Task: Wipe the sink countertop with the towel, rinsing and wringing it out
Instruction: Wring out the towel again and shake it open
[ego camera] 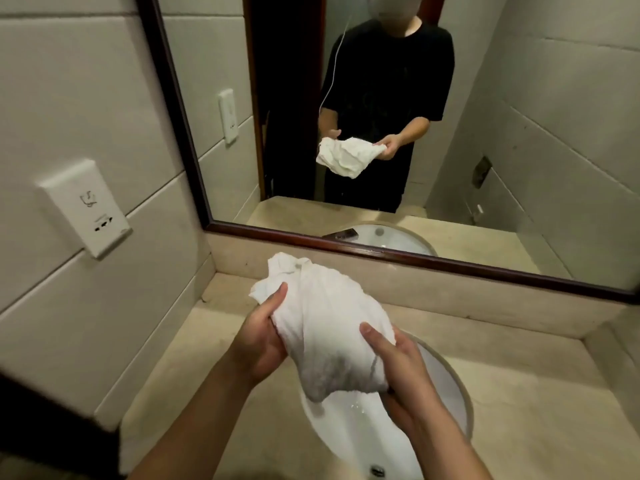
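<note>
Two walls of pale tile and a dark-framed mirror enclose the corner, the mirror reflecting a person in a black shirt holding the same bundle. Below runs the beige stone desk, the surface to be wiped, with the white sink set into it and its drain at the bottom edge of view. A white wall socket plate sits on the left tiles.

Both hands hold the white towel bunched above the basin, seemingly so that drips fall into the sink rather than on the desk; droplets glint just under its lower end. The left hand grips the upper part, fingers curled around a fold. The right hand clasps the lower part from the side, thumb on the cloth. This looks like the wringing step, judging by the opposed grips suited to twisting.
</note>
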`<state>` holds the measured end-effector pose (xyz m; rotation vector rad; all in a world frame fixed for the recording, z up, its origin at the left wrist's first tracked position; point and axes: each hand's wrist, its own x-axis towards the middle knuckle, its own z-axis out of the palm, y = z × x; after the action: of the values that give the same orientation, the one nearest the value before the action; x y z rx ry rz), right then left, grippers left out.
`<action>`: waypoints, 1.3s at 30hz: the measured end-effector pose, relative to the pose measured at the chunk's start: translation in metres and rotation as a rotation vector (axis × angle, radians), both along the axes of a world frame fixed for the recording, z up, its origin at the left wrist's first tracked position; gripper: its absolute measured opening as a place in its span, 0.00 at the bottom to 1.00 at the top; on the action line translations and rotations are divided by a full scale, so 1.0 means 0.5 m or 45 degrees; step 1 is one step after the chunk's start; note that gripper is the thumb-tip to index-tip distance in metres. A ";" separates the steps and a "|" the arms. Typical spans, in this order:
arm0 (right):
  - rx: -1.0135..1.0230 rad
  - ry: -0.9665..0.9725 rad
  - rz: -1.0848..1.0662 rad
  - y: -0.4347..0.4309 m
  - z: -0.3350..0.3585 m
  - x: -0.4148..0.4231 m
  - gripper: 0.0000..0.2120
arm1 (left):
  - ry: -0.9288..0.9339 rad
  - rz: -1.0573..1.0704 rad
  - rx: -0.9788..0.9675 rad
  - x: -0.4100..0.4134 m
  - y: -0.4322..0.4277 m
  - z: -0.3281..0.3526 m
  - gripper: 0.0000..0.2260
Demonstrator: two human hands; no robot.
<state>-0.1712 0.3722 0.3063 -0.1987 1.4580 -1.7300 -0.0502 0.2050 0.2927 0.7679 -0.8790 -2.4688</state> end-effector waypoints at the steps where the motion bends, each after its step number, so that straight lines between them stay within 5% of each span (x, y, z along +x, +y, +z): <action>1: -0.058 -0.061 -0.022 -0.008 0.002 0.000 0.12 | -0.069 -0.066 -0.008 0.007 0.000 -0.006 0.24; 4: -0.169 -0.212 -0.053 -0.034 0.005 -0.009 0.14 | -0.237 -0.256 -0.058 0.031 0.007 -0.035 0.26; 8: -0.177 -0.284 -0.135 -0.046 -0.011 -0.020 0.16 | -0.155 -0.221 -0.100 0.040 0.028 -0.063 0.37; 12: -0.090 -0.272 -0.129 -0.036 -0.017 -0.039 0.15 | -0.521 -0.114 -0.749 0.029 0.045 -0.053 0.43; 15: -0.043 -0.236 -0.070 -0.035 0.006 -0.042 0.14 | -0.603 -0.136 -1.449 0.046 0.035 -0.045 0.36; 18: -0.017 -0.207 0.016 -0.039 0.032 -0.051 0.15 | -0.429 -0.254 -1.738 0.027 0.027 -0.014 0.15; 20: -0.041 -0.169 0.074 -0.045 0.045 -0.057 0.19 | -0.376 -0.128 -1.709 0.004 0.025 -0.004 0.05; 23: -0.069 -0.084 0.165 -0.050 0.053 -0.059 0.22 | -0.435 0.021 -1.537 -0.023 0.029 0.008 0.06; 27: 0.080 0.382 0.340 -0.041 0.045 -0.037 0.13 | -0.393 -0.039 -1.012 -0.032 0.043 0.037 0.12; 32: 0.183 0.488 0.385 -0.021 0.031 -0.080 0.06 | -0.256 0.226 -0.823 -0.016 -0.008 0.091 0.09; 37: 0.387 1.096 0.652 -0.039 0.106 -0.178 0.09 | -0.570 -0.037 -1.695 0.032 -0.110 0.138 0.10; 39: 0.372 1.284 0.747 -0.053 0.146 -0.209 0.10 | -0.592 -0.227 -1.806 0.042 -0.126 0.167 0.14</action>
<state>-0.2755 0.3458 0.3792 -1.3340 2.0264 -0.9032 -0.0291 0.1422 0.3762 0.6503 -2.4360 -1.1304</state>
